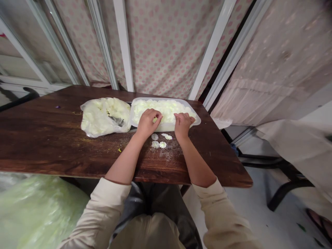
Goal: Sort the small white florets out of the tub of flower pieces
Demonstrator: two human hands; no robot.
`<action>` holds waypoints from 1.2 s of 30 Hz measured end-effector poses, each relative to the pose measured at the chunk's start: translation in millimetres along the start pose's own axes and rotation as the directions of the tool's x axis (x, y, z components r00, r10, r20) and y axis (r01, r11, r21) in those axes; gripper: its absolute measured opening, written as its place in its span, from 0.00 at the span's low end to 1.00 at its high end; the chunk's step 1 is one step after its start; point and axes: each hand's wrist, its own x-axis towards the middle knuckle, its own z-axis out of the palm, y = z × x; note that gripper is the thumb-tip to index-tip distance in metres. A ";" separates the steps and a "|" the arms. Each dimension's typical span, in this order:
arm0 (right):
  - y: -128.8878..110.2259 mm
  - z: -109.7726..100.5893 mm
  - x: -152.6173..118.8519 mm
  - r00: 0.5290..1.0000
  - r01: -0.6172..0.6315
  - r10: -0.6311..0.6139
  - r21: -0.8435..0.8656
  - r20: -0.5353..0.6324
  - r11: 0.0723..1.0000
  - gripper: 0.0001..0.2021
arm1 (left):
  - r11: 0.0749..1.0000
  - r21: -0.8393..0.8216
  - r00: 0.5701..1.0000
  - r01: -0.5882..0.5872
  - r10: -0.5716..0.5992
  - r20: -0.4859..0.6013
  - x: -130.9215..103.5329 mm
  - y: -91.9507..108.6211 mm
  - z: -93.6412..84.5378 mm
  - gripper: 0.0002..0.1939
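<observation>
A translucent white plastic tub [198,121] is filled with small pale yellow-white pieces [166,104], too fine to name. My left hand [148,122] is over the tub's near edge, fingers curled and thumb close to the index fingertip. To its right, my right hand [182,125] also bends over the tub, its fingers drawn together. Whatever either hand pinches is too small to make out. Between my forearms, several scalloped pale discs [163,144] lie on the table among white granules [169,154].
A clear plastic bag [93,117] of similar pale pieces sits left of the tub on the dark wooden table [52,138]. A large pale green plastic bag [44,211] stands below left. Dotted curtains [168,45] and white metal bars [124,45] rise behind.
</observation>
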 end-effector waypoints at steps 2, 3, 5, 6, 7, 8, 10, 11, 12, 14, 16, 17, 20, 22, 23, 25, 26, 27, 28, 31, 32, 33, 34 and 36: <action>0.6 -0.1 -0.3 1.000 0.004 -0.004 -0.008 -0.010 1.000 0.21 | 1.000 0.002 1.000 -0.003 0.003 -0.009 0.7 1.0 -0.3 0.06; 1.1 0.0 -0.4 1.000 0.011 -0.011 -0.013 -0.020 1.000 0.22 | 1.000 -0.002 1.000 -0.009 0.009 -0.006 1.0 1.1 -0.2 0.05; 2.2 0.2 -0.7 0.999 0.028 -0.029 -0.024 -0.042 0.999 0.23 | 1.000 -0.018 1.000 -0.024 0.024 0.013 1.3 1.0 0.6 0.04; 2.7 0.4 -0.7 0.998 0.033 -0.035 -0.028 -0.051 0.999 0.24 | 0.999 -0.027 0.999 -0.030 0.031 0.027 1.2 0.8 1.2 0.03; 3.1 0.4 -0.7 0.998 0.031 -0.033 -0.030 -0.057 0.999 0.24 | 0.999 -0.036 0.999 -0.034 0.036 0.038 1.0 0.6 1.7 0.03; 3.3 0.4 -0.6 0.998 0.022 -0.023 -0.028 -0.058 0.999 0.24 | 0.998 -0.044 0.998 -0.035 0.037 0.042 0.7 0.5 2.3 0.03; 3.2 0.2 0.0 0.999 -0.017 0.017 -0.013 -0.050 1.000 0.23 | 0.998 -0.059 0.999 -0.024 0.026 0.032 -0.1 0.5 3.0 0.02; 3.0 0.1 0.5 0.998 -0.043 0.043 0.001 -0.043 0.999 0.22 | 0.998 -0.068 1.000 -0.013 0.014 0.018 -0.5 0.6 3.2 0.01; 2.7 0.0 1.0 0.997 -0.067 0.068 0.023 -0.037 0.998 0.20 | 0.997 -0.078 1.000 0.002 -0.002 0.004 -0.7 0.8 3.3 0.02; 2.4 0.4 2.1 0.995 -0.090 0.092 0.086 -0.022 0.992 0.18 | 0.994 -0.100 0.999 0.032 -0.034 -0.018 -1.0 1.0 3.3 0.05; 2.7 1.1 2.6 0.997 -0.071 0.072 0.150 -0.002 0.986 0.15 | 0.992 -0.117 0.999 0.048 -0.051 -0.020 -1.1 1.1 3.3 0.07; 3.0 1.6 2.5 0.999 -0.052 0.051 0.172 0.010 0.984 0.13 | 0.991 -0.122 0.998 0.051 -0.053 -0.015 -1.1 1.0 3.4 0.07; 4.1 3.2 1.2 0.999 -0.012 0.003 0.197 0.046 0.980 0.12 | 0.991 -0.124 0.999 0.051 -0.051 0.000 -1.3 0.9 3.8 0.07; 5.0 4.2 0.1 0.999 -0.013 0.004 0.190 0.050 0.982 0.11 | 0.992 -0.116 0.999 0.042 -0.042 0.008 -1.4 0.8 3.7 0.05; 5.4 4.6 -0.2 0.999 -0.019 0.012 0.173 0.046 0.985 0.10 | 0.993 -0.111 0.999 0.035 -0.034 0.013 -1.4 0.8 3.6 0.05; 6.0 5.1 -0.2 0.999 -0.036 0.032 0.113 0.032 0.993 0.09 | 0.995 -0.094 0.999 0.028 -0.026 0.026 -1.3 0.8 2.9 0.02; 6.2 5.1 0.1 0.999 -0.042 0.040 0.077 0.030 0.996 0.10 | 0.996 -0.084 0.999 0.029 -0.026 0.032 -1.3 0.9 2.6 0.00; 6.2 4.9 0.4 0.999 -0.044 0.043 0.043 0.034 0.998 0.12 | 0.997 -0.076 0.999 0.032 -0.029 0.038 -1.3 1.0 2.4 0.01; 6.1 4.6 0.8 0.998 -0.044 0.044 0.012 0.043 0.999 0.13 | 0.997 -0.070 0.999 0.037 -0.034 0.042 -1.4 1.1 2.3 0.02; 4.7 3.2 1.6 0.992 -0.028 0.035 -0.062 0.118 0.998 0.16 | 0.996 -0.066 0.998 0.052 -0.049 0.050 -2.0 1.2 3.3 0.02; 3.9 2.9 1.5 0.988 -0.019 0.032 -0.089 0.153 0.996 0.17 | 0.996 -0.065 0.997 0.059 -0.055 0.057 -2.3 1.2 3.8 0.03; 3.1 2.6 1.3 0.982 -0.008 0.030 -0.116 0.188 0.993 0.17 | 0.996 -0.063 0.996 0.063 -0.059 0.068 -2.6 1.2 4.3 0.04; 2.1 2.3 1.0 0.975 0.002 0.029 -0.141 0.221 0.990 0.18 | 0.996 -0.060 0.995 0.067 -0.062 0.081 -2.9 1.2 4.8 0.04; -0.1 1.7 0.2 0.963 0.023 0.025 -0.173 0.269 0.985 0.18 | 0.996 -0.052 0.992 0.069 -0.063 0.110 -3.1 1.2 5.2 0.06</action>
